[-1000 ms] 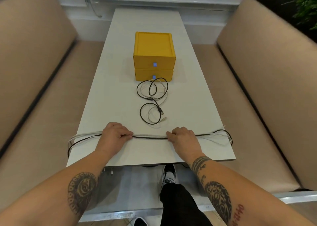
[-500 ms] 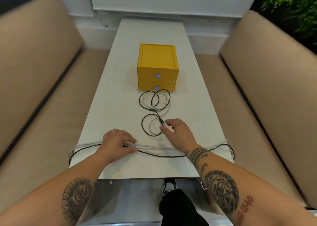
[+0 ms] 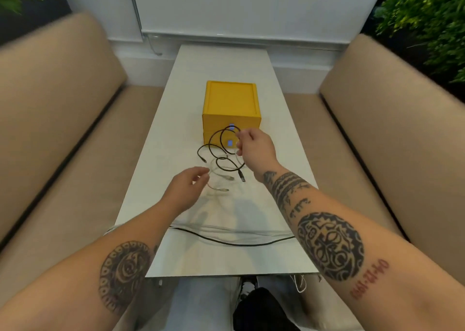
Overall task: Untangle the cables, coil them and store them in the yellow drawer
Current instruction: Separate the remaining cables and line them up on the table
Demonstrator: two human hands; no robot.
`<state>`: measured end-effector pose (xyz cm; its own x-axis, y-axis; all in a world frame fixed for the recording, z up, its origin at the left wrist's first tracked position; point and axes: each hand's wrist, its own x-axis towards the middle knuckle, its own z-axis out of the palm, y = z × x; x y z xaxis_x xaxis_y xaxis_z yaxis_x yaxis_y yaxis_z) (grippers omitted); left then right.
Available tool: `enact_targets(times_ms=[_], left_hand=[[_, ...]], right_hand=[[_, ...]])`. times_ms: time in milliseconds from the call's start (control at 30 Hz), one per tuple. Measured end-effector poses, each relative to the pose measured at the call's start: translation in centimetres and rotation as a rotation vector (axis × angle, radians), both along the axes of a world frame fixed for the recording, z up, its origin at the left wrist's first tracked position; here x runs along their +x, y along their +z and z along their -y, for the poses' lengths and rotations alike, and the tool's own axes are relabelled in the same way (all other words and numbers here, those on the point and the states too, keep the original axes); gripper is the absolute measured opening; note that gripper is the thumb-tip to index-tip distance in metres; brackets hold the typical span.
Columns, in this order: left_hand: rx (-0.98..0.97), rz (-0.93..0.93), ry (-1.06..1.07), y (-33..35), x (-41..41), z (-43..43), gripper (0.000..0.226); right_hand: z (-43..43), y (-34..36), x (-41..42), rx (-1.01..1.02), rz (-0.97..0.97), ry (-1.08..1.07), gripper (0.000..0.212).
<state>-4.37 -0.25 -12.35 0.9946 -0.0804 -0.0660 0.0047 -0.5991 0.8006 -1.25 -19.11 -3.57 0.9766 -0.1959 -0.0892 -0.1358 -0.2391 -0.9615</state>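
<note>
Yellow drawer unit [image 3: 231, 104]: standing on the white table [image 3: 161, 154], with both drawer fronts sitting flush and facing the person.
Right hand [image 3: 255, 147]: hovering just in front of the drawer unit, with its thumb and fingers pinching the short black cable and holding its loops up against the drawer fronts.
Short black cable [image 3: 216, 139]: curling in several loops in front of the drawer unit, partly raised off the table, with one plug pointing toward the person.
Short white cable [image 3: 222, 177]: lying tangled under the black loops, on the person's side of the drawer unit, and looking blurred.
Left hand [image 3: 186, 192]: reaching toward the drawer unit from the person's side, fingers loosely curled with the tips at the white cable. Whether it is gripping the cable cannot be told.
Long cables [image 3: 239, 244]: lying stretched across the table, well apart from the drawer unit, toward the person.
Beige benches [image 3: 63, 104]: running along either side of the drawer unit.
</note>
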Motion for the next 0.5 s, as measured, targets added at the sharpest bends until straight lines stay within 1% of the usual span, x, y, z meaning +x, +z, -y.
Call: enact_targets(times_ms=[67, 133, 200, 267, 300, 333, 400, 433, 467, 500], left_hand=[[-0.127, -0.043, 0.036, 2.0, 1.1, 1.6, 0.037], [-0.261, -0.114, 0.003, 3.8, 1.9, 2.8, 0.052], [-0.307, -0.148, -0.033, 5.4, 2.3, 3.8, 0.067], [-0.325, -0.126, -0.036, 6.3, 2.7, 4.8, 0.071], [-0.323, -0.115, -0.034, 6.7, 2.9, 5.2, 0.070], [-0.286, -0.095, -0.035, 6.7, 3.0, 5.4, 0.065], [-0.089, 0.024, -0.035, 6.8, 3.1, 5.5, 0.039], [0.002, 0.091, -0.024, 6.7, 3.0, 5.3, 0.028], [0.048, 0.118, -0.005, 6.4, 3.0, 5.0, 0.025], [0.055, 0.101, 0.012, 6.2, 2.9, 4.6, 0.025]], right_hand=[[0.1, 2.7, 0.0, 0.025, 0.091, 0.028, 0.025], [0.1, 5.0, -0.3, 0.065, 0.170, 0.036, 0.025], [0.1, 7.0, -0.5, 0.124, 0.235, 0.023, 0.025], [0.2, 8.6, -0.5, 0.224, 0.276, 0.002, 0.025], [0.4, 9.2, -0.5, 0.272, 0.280, 0.000, 0.025], [0.6, 9.6, -0.5, 0.286, 0.272, 0.012, 0.026], [1.1, 9.9, -0.7, 0.255, 0.259, 0.045, 0.026], [1.6, 10.1, -0.7, 0.264, 0.264, 0.027, 0.026], [2.1, 10.4, -0.7, 0.294, 0.266, -0.016, 0.026], [2.8, 10.6, -0.6, 0.324, 0.261, -0.066, 0.025]])
